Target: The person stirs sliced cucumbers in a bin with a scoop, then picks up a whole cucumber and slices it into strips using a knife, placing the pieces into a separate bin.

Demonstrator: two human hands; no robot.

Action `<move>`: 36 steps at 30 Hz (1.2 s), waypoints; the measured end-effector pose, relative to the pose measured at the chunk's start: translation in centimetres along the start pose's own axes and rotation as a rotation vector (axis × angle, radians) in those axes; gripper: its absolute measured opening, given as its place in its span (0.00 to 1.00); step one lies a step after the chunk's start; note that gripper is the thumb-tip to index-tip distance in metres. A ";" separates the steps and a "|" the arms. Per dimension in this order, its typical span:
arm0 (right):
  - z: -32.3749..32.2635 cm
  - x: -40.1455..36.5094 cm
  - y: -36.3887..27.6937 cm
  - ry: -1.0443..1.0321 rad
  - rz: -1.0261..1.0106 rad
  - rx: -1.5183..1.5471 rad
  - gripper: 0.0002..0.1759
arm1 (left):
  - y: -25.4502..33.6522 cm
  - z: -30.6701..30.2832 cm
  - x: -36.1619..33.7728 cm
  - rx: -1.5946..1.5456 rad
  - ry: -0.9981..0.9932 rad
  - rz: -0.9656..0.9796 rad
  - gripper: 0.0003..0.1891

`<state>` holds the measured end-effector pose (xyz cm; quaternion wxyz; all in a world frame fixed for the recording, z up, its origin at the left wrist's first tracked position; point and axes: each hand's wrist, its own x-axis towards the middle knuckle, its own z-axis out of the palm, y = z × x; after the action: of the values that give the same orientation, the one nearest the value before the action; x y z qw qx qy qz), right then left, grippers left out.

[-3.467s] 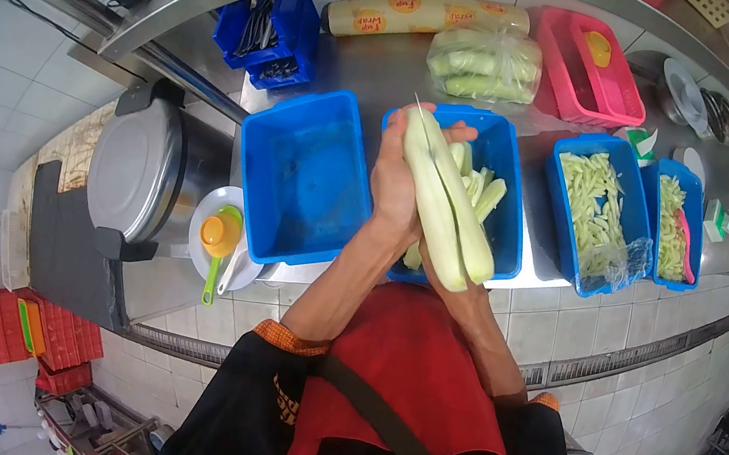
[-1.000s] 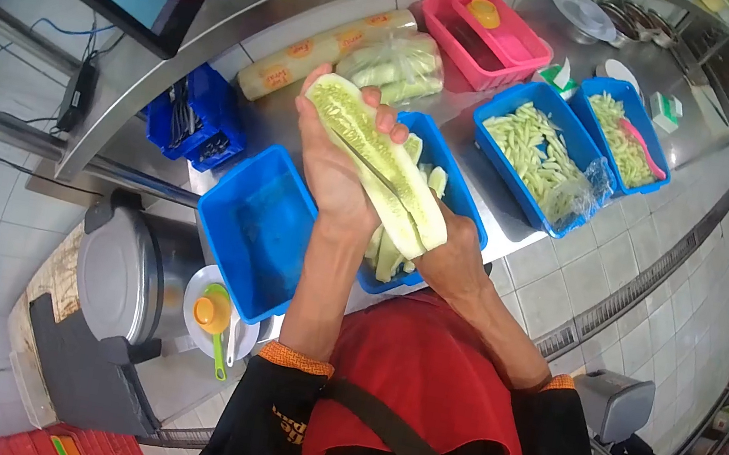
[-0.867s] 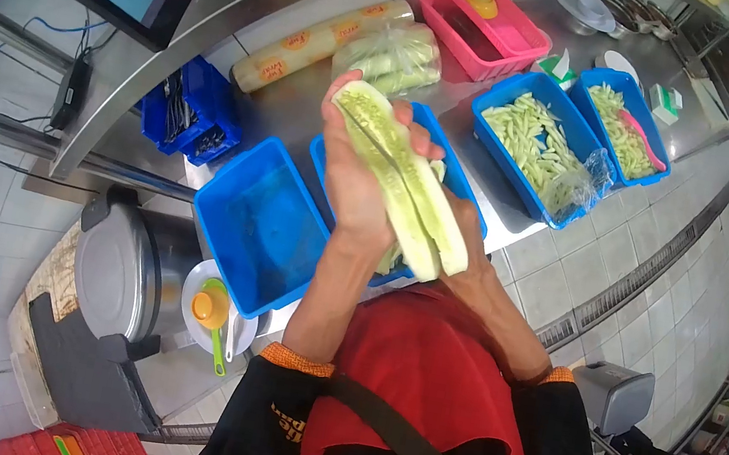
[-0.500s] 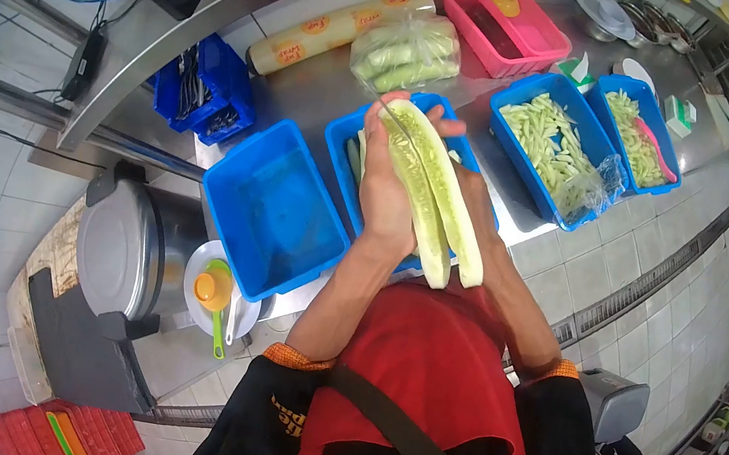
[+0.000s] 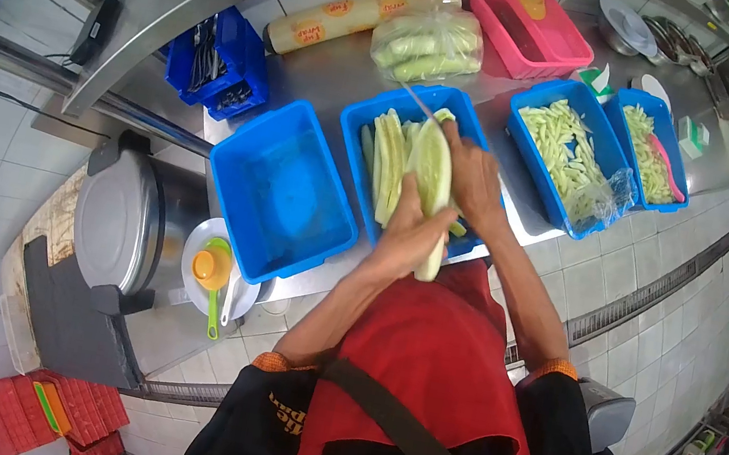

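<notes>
Over the middle blue tub my left hand is closed around a peeled, split cucumber. Its pale lower end sticks out below my fingers, towards the red apron. My right hand grips a knife whose thin blade points up and left past the cucumber's top end; the handle is hidden in my fingers. Inside that tub, long pale cucumber pieces lie left of my hands.
A blue tub stands at left, beside a large steel pot. To the right are two blue tubs of cut cucumber strips. Behind lie bagged cucumbers, a film roll and a pink basket.
The cucumber was held up with its two split lengths showing; now it is lower and turned. My right hand has come to its upper end with the knife, and my left hand grips lower down.
</notes>
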<state>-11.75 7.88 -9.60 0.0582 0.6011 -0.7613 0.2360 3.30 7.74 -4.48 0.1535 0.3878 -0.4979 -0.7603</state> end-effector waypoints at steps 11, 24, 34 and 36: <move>4.7 2.6 1.5 0.031 0.352 0.318 0.35 | -1.7 -5.7 4.7 0.547 0.307 0.462 0.28; 0.0 4.0 0.4 0.126 0.340 0.553 0.46 | -0.4 -6.8 9.3 1.024 0.559 0.669 0.29; -7.3 2.0 -5.6 0.209 0.141 0.272 0.22 | 1.9 -5.7 10.1 -0.699 -0.202 0.058 0.28; -7.4 -0.1 -5.8 0.270 -0.011 0.434 0.20 | 3.8 -5.9 9.7 -0.868 -0.075 0.109 0.25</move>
<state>-7.69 10.17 -1.44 0.0302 0.5666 -0.6751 0.4715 0.77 -3.79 -6.60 0.3240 0.2328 -0.1575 -0.9034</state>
